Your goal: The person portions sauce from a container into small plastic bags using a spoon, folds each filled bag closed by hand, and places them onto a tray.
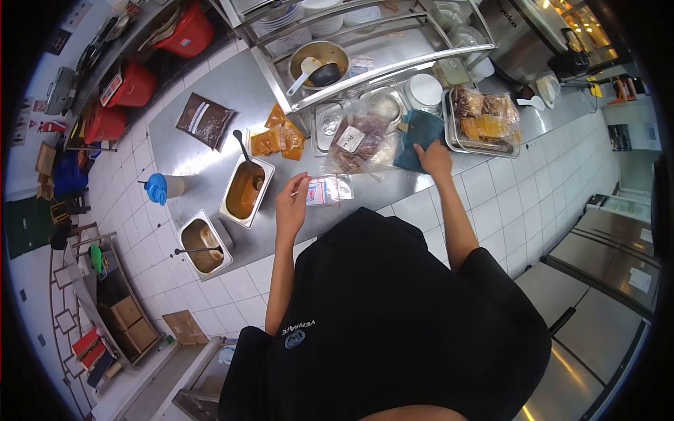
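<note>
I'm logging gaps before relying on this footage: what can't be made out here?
All in the head view:
- Left hand: too small to tell whether its fingers pinch the printed packet.
- Dark teal item: too small to tell whether cloth or pouch; it hides what's beneath.
- White label: writing too small.
- Pot: utensils partly cover its contents.

from here i see red plastic tubs (191, 31) at upper left and a flat brown cardboard piece (184, 328) at lower left. on my screen, white round plates (289, 41) sit stacked on a silver metal rack (393, 76).
</note>
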Demonstrator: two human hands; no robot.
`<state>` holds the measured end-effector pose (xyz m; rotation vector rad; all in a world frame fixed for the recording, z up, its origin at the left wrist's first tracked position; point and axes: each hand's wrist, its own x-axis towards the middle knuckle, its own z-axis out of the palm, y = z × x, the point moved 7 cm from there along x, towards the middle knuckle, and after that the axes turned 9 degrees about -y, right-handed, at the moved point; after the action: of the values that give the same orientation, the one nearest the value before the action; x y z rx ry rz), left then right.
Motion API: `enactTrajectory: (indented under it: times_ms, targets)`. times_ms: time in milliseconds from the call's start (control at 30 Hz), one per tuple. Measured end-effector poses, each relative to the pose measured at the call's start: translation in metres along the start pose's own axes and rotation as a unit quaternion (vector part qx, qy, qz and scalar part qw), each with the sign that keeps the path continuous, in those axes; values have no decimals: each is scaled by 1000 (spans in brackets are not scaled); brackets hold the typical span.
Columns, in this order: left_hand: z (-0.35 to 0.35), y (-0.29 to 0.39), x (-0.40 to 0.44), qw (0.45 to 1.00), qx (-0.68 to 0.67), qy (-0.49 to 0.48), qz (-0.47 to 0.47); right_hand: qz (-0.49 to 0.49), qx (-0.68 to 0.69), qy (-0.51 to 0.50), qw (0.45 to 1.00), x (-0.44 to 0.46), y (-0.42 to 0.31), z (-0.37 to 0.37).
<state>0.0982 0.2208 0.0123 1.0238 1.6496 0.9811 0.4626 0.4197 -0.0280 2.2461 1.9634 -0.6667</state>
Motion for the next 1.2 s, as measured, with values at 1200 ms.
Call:
enactTrajectory:
  times_ms: [1200]
  targets:
    - [35, -42, 17, 932, 335, -60, 125, -257, 211, -131, 934, -104, -124, 145]
